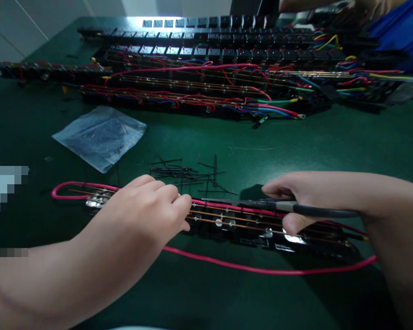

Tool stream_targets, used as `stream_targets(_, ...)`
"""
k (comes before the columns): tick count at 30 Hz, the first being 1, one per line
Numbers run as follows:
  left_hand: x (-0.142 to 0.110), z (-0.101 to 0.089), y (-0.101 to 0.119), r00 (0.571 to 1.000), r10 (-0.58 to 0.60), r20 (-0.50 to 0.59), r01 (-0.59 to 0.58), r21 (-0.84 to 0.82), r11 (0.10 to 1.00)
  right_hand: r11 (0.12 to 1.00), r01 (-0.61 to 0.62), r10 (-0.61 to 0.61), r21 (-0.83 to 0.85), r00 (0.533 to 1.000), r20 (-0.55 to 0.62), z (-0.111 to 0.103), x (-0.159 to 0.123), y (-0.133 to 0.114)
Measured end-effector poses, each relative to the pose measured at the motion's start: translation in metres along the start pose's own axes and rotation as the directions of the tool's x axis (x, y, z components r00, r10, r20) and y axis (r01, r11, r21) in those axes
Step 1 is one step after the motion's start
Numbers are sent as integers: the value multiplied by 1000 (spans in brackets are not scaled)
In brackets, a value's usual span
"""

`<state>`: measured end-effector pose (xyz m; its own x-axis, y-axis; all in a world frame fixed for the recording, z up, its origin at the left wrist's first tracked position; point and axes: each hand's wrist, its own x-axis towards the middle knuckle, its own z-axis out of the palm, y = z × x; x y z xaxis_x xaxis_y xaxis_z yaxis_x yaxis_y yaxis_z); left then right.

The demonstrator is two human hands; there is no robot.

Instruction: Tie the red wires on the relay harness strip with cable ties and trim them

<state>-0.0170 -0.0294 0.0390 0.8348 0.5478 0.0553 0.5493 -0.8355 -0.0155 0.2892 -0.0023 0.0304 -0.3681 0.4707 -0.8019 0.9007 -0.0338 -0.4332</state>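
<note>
Close work along the wired strip (231, 219)

The right hand (308, 197) has its grip closed on a dark-handled tool (315, 211), whose slim metal end points left and lies low along the strip's upper side; whether the tool's tips are apart or together cannot be told. Holding it that flat probably lets the tool reach in close beside the rods and wiring. The left hand (154, 204) curls over the strip left of its middle, apparently to steady it. Its fingers are bent inward, but the pinch is hidden, so it is impossible to say whether that grip is clamped on the strip, a cable or something smaller.

The strip lies lengthwise on the green surface (89, 293), beneath both hands. A red cable (258, 271) loops past its left end, runs along its top and also bows out in front of it. Just behind the strip are scattered thin black ties (179, 173), presumably left loose for easy picking. A clear plastic bag (101, 137) sits behind its left part. Farther behind the strip, similar wired assemblies (192, 91) lie in rows roughly parallel to it, likely to keep their leads orderly.
</note>
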Motion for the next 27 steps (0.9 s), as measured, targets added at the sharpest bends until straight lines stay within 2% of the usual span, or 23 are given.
stream_targets(7,-2,0,7,1000,9,-16,-10,-61,998,999,-20,18,-48,999,-43,-1,-5,-7)
stream_targets(14,-2,-2,10,999,7,-37,-7,-16,1000,996,-28,22,-81,996,-82,3,-6,-4)
stream_targets(27,-2,-2,10,999,7,-33,-7,8,1000,983,-78,51,-164,985,-166,12,-5,-15)
